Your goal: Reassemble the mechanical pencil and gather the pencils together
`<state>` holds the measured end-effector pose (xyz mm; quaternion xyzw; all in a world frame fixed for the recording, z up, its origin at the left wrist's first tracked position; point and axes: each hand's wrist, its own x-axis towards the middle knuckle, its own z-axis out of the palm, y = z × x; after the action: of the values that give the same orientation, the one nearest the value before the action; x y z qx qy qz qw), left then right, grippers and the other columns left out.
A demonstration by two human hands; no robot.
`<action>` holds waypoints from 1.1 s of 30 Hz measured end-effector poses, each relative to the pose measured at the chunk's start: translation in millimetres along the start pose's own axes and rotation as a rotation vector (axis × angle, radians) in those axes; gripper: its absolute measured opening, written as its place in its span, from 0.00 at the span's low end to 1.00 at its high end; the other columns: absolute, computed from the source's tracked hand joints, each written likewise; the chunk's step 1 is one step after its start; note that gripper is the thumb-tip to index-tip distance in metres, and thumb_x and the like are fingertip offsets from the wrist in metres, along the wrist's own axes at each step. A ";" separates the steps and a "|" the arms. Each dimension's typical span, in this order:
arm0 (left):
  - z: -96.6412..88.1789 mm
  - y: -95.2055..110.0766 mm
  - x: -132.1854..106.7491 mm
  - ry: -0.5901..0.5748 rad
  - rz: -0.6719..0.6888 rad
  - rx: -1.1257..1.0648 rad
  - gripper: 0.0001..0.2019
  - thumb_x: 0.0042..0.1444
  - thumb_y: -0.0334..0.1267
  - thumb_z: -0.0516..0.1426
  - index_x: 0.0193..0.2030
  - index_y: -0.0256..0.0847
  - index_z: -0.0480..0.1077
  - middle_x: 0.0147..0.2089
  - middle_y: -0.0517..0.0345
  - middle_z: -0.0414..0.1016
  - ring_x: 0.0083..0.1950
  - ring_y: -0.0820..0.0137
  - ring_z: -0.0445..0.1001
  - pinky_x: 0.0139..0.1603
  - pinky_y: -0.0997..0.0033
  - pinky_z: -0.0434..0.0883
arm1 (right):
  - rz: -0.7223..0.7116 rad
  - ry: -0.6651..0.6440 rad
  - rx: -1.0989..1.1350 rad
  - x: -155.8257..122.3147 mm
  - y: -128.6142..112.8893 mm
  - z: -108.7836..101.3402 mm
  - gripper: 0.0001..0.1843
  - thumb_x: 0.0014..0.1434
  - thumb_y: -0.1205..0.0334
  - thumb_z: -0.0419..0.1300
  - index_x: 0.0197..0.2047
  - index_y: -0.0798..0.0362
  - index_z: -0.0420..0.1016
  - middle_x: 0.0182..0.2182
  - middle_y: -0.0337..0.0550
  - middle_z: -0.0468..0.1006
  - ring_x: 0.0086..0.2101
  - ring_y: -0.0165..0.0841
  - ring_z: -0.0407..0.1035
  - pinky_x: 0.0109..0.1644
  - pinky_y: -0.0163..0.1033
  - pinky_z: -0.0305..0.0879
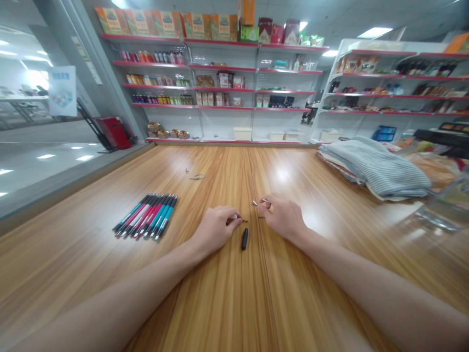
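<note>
Near the middle of the wooden table, my left hand point(219, 226) is closed in a pinch. A small pale piece and a thin dark tip show at its fingers; their kind is too small to tell. Across from it, my right hand point(284, 215) pinches a small silvery pen part point(266, 201). Beside those fingertips is a short metal piece point(254, 203), and a thin dark piece point(261, 217) lies just below. Between my forearms rests a black pen grip section point(245, 239), apart from both hands. To the left, several teal, pink and black pens point(146, 215) lie side by side.
A small metal bit point(186, 170) and a thin looped strip point(198, 176) lie farther back. Folded striped cloths point(377, 164) are stacked at right, near a clear container point(449, 200). Stocked shelves point(225, 88) stand behind the table's far edge.
</note>
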<state>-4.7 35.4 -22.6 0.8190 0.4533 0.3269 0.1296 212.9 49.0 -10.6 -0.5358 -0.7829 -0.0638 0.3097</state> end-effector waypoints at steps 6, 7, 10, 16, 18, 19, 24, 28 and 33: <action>-2.3 7.0 -1.5 0.009 -0.035 -0.075 0.08 0.58 0.41 0.57 0.39 0.42 0.75 0.35 0.55 0.75 0.37 0.67 0.71 0.39 0.69 0.65 | -0.002 -0.051 0.032 4.5 1.3 2.5 0.08 0.61 0.56 0.57 0.38 0.51 0.74 0.35 0.41 0.77 0.35 0.33 0.70 0.33 0.36 0.57; -3.8 9.7 -1.4 0.032 -0.060 -0.145 0.09 0.58 0.43 0.57 0.41 0.42 0.75 0.34 0.56 0.74 0.35 0.69 0.70 0.38 0.70 0.65 | -0.012 -0.042 0.047 4.3 -0.1 1.3 0.09 0.61 0.56 0.57 0.38 0.51 0.74 0.35 0.41 0.77 0.35 0.33 0.70 0.34 0.36 0.57; -7.0 15.2 1.4 0.172 -0.134 -0.571 0.13 0.62 0.45 0.53 0.43 0.40 0.73 0.30 0.59 0.69 0.32 0.72 0.68 0.36 0.72 0.65 | -0.067 0.002 0.109 2.1 -6.5 -4.2 0.10 0.63 0.58 0.54 0.36 0.53 0.73 0.32 0.42 0.76 0.34 0.32 0.70 0.35 0.35 0.58; -4.7 5.9 10.6 0.324 -0.255 -1.320 0.14 0.63 0.47 0.52 0.41 0.37 0.67 0.28 0.60 0.66 0.31 0.74 0.69 0.42 0.65 0.71 | -0.200 0.004 0.117 -4.1 -15.6 -9.7 0.07 0.61 0.63 0.54 0.37 0.54 0.73 0.33 0.43 0.75 0.35 0.33 0.69 0.36 0.36 0.58; -3.8 2.8 10.7 0.341 -0.263 -1.332 0.13 0.63 0.47 0.52 0.41 0.37 0.67 0.29 0.60 0.67 0.31 0.74 0.69 0.43 0.64 0.71 | -0.222 -0.021 0.102 -5.2 -16.3 -9.5 0.07 0.61 0.63 0.54 0.37 0.53 0.73 0.33 0.42 0.75 0.34 0.32 0.69 0.35 0.36 0.57; -3.5 2.4 10.2 0.330 -0.253 -1.298 0.13 0.63 0.47 0.52 0.41 0.37 0.66 0.29 0.60 0.67 0.31 0.74 0.69 0.43 0.64 0.71 | -0.231 -0.033 0.100 -5.5 -16.6 -9.5 0.07 0.61 0.63 0.54 0.37 0.52 0.73 0.33 0.42 0.75 0.34 0.32 0.68 0.35 0.36 0.57; -3.6 9.9 6.8 0.098 -0.188 -0.864 0.16 0.63 0.48 0.51 0.39 0.36 0.67 0.28 0.59 0.68 0.29 0.74 0.67 0.32 0.73 0.66 | -0.290 -0.082 0.117 -6.4 -19.0 -12.2 0.07 0.60 0.65 0.54 0.38 0.53 0.73 0.32 0.43 0.74 0.35 0.33 0.68 0.37 0.36 0.57; -6.9 15.7 4.8 0.113 -0.159 -0.662 0.16 0.65 0.47 0.48 0.41 0.36 0.68 0.27 0.60 0.65 0.28 0.75 0.64 0.29 0.74 0.62 | -0.378 -0.157 0.130 -9.2 -20.3 -13.7 0.07 0.57 0.66 0.55 0.40 0.53 0.72 0.32 0.42 0.74 0.35 0.33 0.68 0.36 0.37 0.57; -12.4 20.0 0.0 0.166 -0.147 -0.329 0.12 0.63 0.43 0.51 0.44 0.38 0.69 0.26 0.63 0.62 0.27 0.75 0.61 0.28 0.75 0.60 | -0.480 -0.209 0.186 -10.7 -20.3 -13.9 0.08 0.59 0.67 0.54 0.41 0.52 0.71 0.33 0.43 0.73 0.35 0.34 0.68 0.37 0.37 0.58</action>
<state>0.4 23.2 -3.1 0.7217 0.4616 0.4526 0.2475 203.4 26.0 -0.7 -0.3081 -0.9176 -0.0076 0.2509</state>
